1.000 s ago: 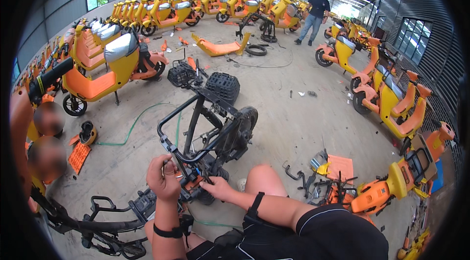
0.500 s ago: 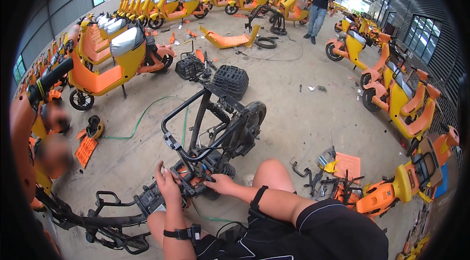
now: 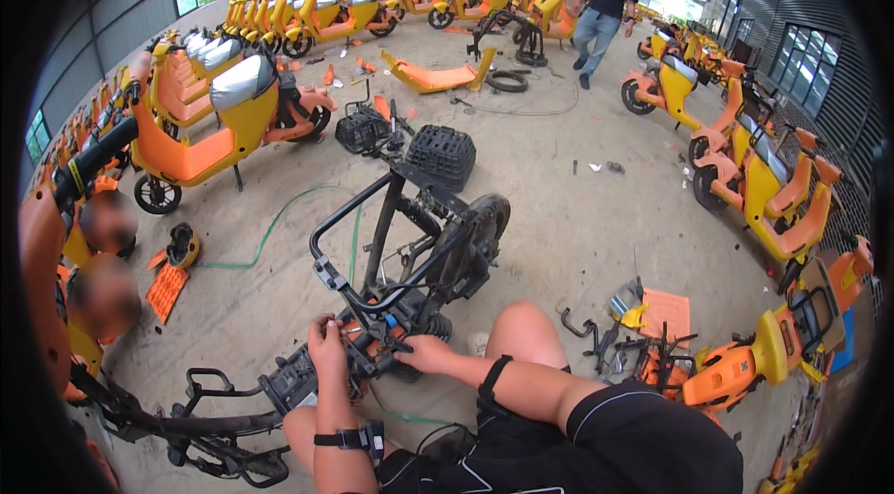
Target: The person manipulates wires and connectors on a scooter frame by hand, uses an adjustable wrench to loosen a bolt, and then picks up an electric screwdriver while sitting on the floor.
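A stripped black scooter frame (image 3: 372, 252) with its rear wheel (image 3: 484, 233) stretches across the floor in front of me. Over the open middle of the frame, among black parts and an orange piece (image 3: 352, 330), both my hands are at work. My left hand (image 3: 328, 345) is at the near left side, its fingers curled together; whatever they pinch is too small to tell. My right hand (image 3: 426, 354) is closed at the right side of the opening, below the bent black tube. A dark thing shows at its fingertips, but I cannot make out its kind.
A black crate (image 3: 441, 157) lies beyond the frame. A green strap (image 3: 270, 224) trails over the floor at left. Loose brackets and orange panels (image 3: 667, 312) lie to my right. Yellow-orange scooters (image 3: 233, 112) stand in rows; a person (image 3: 605, 14) walks at the back.
My left hand's raised index finger has curled in, and that hand has shifted slightly right. My right hand stays near the same spot. The person at the back has taken a step.
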